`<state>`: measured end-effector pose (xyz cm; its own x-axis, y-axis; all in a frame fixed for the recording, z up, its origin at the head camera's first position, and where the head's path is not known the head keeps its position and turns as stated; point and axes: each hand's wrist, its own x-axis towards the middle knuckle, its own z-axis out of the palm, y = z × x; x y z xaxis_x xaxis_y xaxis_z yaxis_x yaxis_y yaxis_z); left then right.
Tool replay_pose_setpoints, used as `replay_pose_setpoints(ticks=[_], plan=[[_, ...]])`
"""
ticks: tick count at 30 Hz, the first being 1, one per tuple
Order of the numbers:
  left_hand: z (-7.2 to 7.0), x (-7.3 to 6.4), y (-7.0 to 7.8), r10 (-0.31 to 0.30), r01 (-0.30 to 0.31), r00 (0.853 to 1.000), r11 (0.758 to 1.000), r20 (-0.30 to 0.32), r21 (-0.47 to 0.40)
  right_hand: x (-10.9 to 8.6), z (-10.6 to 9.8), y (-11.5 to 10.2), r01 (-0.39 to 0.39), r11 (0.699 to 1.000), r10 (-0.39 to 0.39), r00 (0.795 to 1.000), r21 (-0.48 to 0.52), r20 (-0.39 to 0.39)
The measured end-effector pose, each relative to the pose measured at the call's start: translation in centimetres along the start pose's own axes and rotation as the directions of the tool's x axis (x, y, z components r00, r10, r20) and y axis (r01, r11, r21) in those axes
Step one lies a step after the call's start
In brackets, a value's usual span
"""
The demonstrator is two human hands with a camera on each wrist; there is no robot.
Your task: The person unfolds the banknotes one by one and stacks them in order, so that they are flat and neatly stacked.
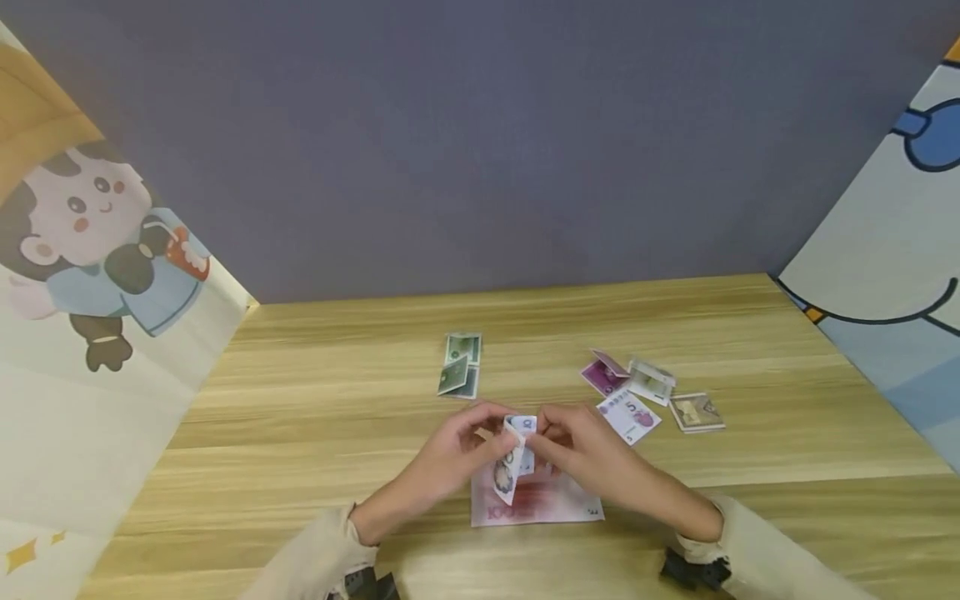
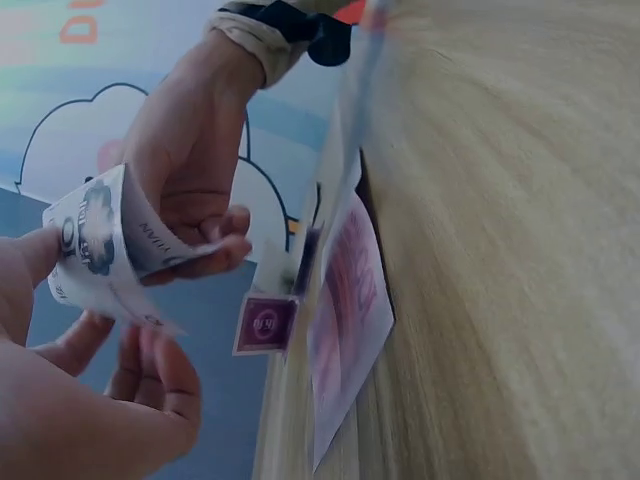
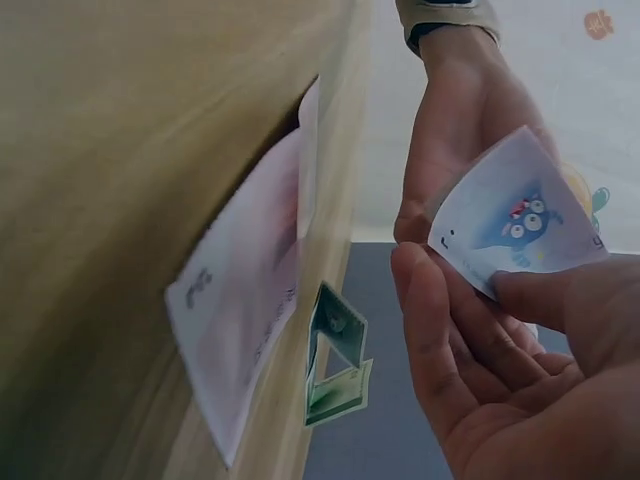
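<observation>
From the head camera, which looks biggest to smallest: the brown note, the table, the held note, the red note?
1. Table
2. Red note
Unsure, so not ranked: held note and brown note. The held one is bent and nearer the camera.

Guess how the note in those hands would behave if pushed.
The note looks paper-thin, so it is probably light. It curves between the left hand and right hand, suggesting it would bend rather than stay stiff. Bent over on itself, it might spring partly open if let go.
</observation>
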<state>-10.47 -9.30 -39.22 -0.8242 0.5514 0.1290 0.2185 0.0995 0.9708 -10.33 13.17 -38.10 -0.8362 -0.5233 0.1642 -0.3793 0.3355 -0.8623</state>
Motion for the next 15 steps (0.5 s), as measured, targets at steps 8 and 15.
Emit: replay_pose_setpoints(ticks=[8, 15], plan=[[-0.1, -0.2, 0.6, -0.117, 0.114, 0.993, 0.986, -0.014, -0.118, -1.7, -0.8, 1.2, -0.009, 0.998, 0.005, 0.998, -0.065, -0.063], [-0.4, -0.5, 0.6, -0.14, 0.132, 0.984, 0.988, -0.109, -0.079, -2.9, -2.1, 1.9, -0.093, 0.996, 0.093, 0.993, 0.01, -0.076]])
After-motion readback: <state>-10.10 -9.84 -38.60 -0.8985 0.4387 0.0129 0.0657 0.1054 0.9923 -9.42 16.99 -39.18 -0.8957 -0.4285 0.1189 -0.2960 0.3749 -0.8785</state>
